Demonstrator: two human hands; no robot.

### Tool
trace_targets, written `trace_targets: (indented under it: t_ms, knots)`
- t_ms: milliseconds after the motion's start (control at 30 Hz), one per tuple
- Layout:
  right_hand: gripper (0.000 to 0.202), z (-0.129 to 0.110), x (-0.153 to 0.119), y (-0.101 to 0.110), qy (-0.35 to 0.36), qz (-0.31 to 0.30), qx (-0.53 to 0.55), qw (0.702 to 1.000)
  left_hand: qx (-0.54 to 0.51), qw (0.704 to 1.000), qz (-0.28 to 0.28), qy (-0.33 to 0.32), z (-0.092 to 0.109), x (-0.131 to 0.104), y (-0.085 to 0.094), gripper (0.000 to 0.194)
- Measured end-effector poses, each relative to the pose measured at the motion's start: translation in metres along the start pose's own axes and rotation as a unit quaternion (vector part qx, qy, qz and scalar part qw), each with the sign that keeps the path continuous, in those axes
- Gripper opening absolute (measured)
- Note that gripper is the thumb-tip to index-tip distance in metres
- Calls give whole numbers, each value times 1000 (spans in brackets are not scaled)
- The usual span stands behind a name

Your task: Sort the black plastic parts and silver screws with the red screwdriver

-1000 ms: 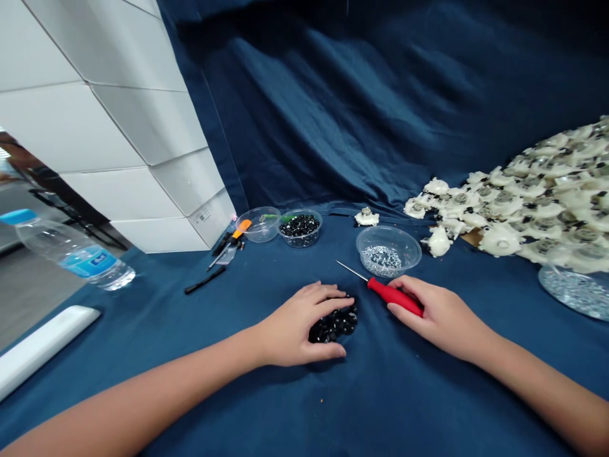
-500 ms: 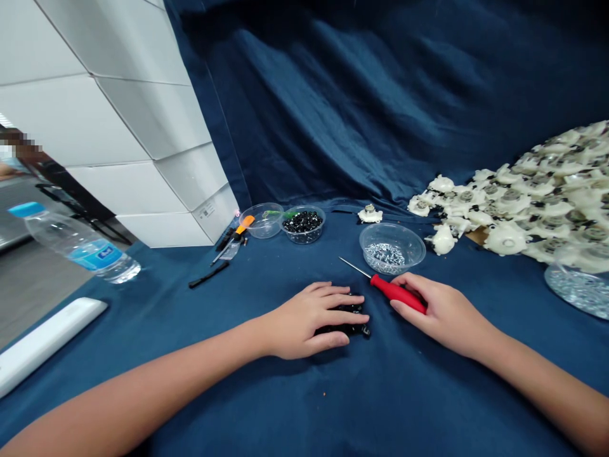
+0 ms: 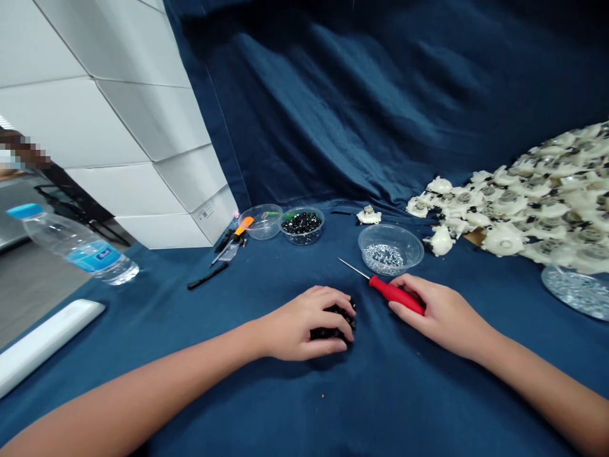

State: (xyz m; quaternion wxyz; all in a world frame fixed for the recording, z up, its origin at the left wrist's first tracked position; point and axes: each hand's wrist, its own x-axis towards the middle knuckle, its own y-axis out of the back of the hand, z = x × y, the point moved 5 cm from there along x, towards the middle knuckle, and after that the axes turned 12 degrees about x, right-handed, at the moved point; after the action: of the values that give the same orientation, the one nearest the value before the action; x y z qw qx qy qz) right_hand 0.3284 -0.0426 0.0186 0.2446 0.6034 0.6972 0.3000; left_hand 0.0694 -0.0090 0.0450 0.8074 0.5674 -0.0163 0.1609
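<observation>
Near the middle of the blue cloth, my left hand (image 3: 309, 324) curls its fingers around a cluster of small black parts (image 3: 333, 322), partly hidden under the palm. My right hand (image 3: 440, 314) is closed on the red handle of a screwdriver (image 3: 394, 295), whose metal shaft points up and left. Just behind the screwdriver stands a clear bowl of silvery screws (image 3: 391, 251). Farther back and left, another clear bowl (image 3: 302, 227) holds black parts.
White-cream parts (image 3: 523, 203) are heaped at the right, by another container of screws (image 3: 578, 293). One cream part (image 3: 368, 216) sits at the back. Left are a water bottle (image 3: 76, 244), white boxes (image 3: 152, 171), an orange-handled tool (image 3: 244, 224) and a clear lid (image 3: 264, 222).
My left hand's fingers, spread flat over the black parts before, have bent and drawn in around them, pulling them slightly left. The right hand with the screwdriver has barely moved.
</observation>
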Motion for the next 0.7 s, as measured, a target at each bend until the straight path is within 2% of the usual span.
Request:
trace_targets:
  t_ms: [100, 267, 400, 500, 567, 700]
  knots:
    - [19, 0, 0, 1, -4, 1, -1, 1000, -5, 999, 17, 34, -5, 0, -2, 12]
    - [20, 0, 0, 1, -2, 1, -2, 1000, -6, 997, 51, 56, -6, -5, 4, 17]
    - [22, 0, 0, 1, 0, -1, -3, 1000, 2, 1000, -14, 24, -3, -8, 6, 69]
    - [22, 0, 0, 1, 5, -2, -5, 1000, 40, 998, -57, -1, -3, -8, 5, 88]
    - [22, 1, 0, 2, 4, -2, -7, 1000, 57, 996, -67, 0, -5, -7, 4, 84]
    - [21, 1, 0, 2, 1, -4, -5, 1000, 53, 996, -65, 21, -8, -4, 2, 51]
